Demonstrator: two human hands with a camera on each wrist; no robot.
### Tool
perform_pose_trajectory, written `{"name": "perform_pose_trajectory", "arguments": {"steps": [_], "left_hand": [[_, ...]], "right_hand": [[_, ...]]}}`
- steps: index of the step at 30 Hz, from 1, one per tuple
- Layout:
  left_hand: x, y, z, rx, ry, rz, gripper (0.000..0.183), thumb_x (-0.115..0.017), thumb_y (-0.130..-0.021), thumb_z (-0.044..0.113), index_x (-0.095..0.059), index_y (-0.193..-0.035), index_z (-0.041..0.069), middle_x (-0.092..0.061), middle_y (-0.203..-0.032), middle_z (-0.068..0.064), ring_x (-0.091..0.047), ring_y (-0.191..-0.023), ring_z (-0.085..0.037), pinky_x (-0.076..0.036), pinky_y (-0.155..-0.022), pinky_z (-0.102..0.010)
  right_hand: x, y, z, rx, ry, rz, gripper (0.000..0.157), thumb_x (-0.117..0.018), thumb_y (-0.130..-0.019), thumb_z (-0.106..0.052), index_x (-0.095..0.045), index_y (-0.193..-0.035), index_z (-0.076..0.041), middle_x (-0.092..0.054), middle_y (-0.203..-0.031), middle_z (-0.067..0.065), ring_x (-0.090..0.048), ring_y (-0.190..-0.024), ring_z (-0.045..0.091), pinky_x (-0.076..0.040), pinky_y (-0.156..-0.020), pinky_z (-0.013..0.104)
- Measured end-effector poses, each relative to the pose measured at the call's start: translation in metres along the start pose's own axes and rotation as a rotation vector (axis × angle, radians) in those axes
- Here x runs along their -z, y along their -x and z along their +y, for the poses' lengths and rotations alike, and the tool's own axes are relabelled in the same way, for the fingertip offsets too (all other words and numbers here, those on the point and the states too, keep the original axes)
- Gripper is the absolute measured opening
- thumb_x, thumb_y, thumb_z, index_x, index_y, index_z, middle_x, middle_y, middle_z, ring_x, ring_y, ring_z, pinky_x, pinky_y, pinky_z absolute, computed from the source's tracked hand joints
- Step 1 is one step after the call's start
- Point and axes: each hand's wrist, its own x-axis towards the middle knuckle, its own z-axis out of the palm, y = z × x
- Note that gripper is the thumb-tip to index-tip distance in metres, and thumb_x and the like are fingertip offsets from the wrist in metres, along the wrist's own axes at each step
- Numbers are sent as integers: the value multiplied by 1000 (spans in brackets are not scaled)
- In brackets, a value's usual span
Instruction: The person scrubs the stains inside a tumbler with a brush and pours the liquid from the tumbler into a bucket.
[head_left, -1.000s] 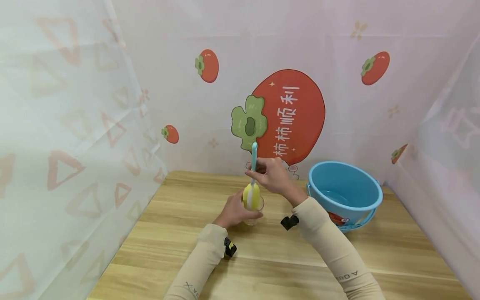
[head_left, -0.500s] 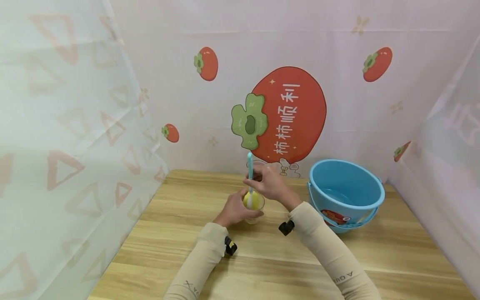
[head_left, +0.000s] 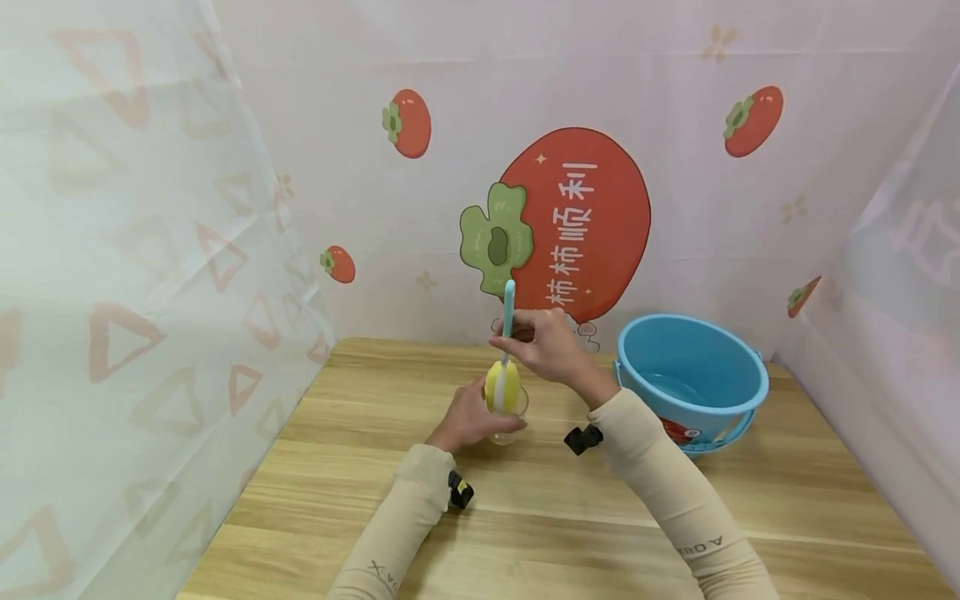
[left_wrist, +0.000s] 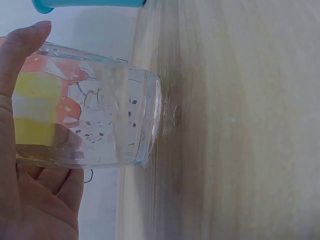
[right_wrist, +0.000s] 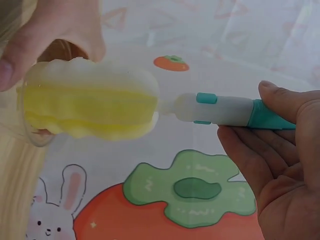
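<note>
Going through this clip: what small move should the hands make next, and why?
Probably push the yellow-and-white sponge brush deeper into the clear glass: much of the sponge stands above the rim, and the glass's lower part shows none. The left hand grips the glass; the right hand holds the brush handle.

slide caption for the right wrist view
The right hand holds a sponge brush, its yellow-and-white head partly inside a clear cup in the left hand.
</note>
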Motion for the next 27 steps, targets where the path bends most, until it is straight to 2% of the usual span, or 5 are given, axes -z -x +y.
{"name": "perform_pose_trajectory", "arguments": {"steps": [5, 10, 19, 27], "left_hand": [[3, 0, 3, -16, -7, 1, 61, -95, -74, 50, -64, -119, 23, -70, -96, 2, -64, -84, -15, -55, -75, -34], [2, 1, 3, 7, -18, -8, 55, -94, -75, 49, -64, -113, 23, -69, -93, 1, -63, -81, -15, -55, -71, -33], [1, 1, 0, 20, -37, 7, 72, -95, -74, 50, -63, -132, 21, -71, -98, 1, -65, -81, -14, -55, -67, -30], [1, 1, 0, 26, -26, 1, 79, -94, -73, 53, -61, -137, 20, -70, -101, 0, -65, -84, -15, -56, -69, -31]], "right_hand": [[4, -3, -5, -9, 5, -3, 9, -80, -95, -14, -77, -98, -7, -81, -90, 5, -81, -84, 16, -65, -75, 31], [-4, 0, 2, -46, 9, -39, 9, -79, -97, -16, -76, -98, -8, -81, -90, 7, -81, -83, 17, -65, -75, 32], [-30, 11, 25, -49, 63, -83, 9, -79, -97, -19, -76, -95, -10, -78, -88, 1, -77, -79, 8, -62, -72, 22], [-20, 6, 16, -45, 9, -51, 7, -78, -97, -13, -76, -97, -7, -80, -90, 6, -80, -82, 17, -64, -75, 27]]}}
